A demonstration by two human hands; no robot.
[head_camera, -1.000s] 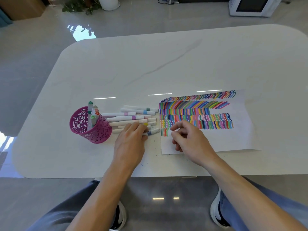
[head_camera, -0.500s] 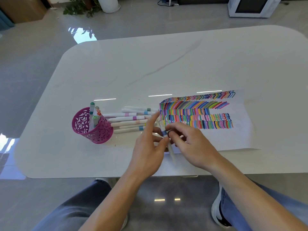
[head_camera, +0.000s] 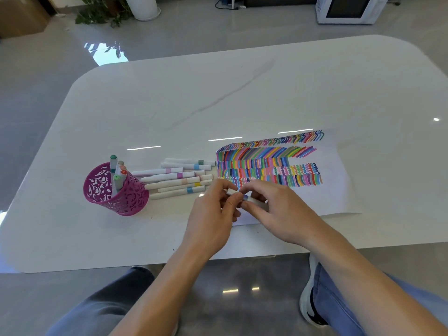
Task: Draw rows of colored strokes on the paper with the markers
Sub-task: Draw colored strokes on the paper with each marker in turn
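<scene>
Two hands on one white marker with a blue band (head_camera: 246, 197), centre frame: my left hand (head_camera: 213, 214) pinches the cap end, my right hand (head_camera: 283, 214) grips the barrel. Uncapping, I'd say. Next: tip down onto the white paper sheet (head_camera: 334, 190) beneath, extending the short bottom row.

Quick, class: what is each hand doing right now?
Left hand: pinches the cap end of the blue-banded marker.
Right hand: grips the barrel of that marker.
</scene>
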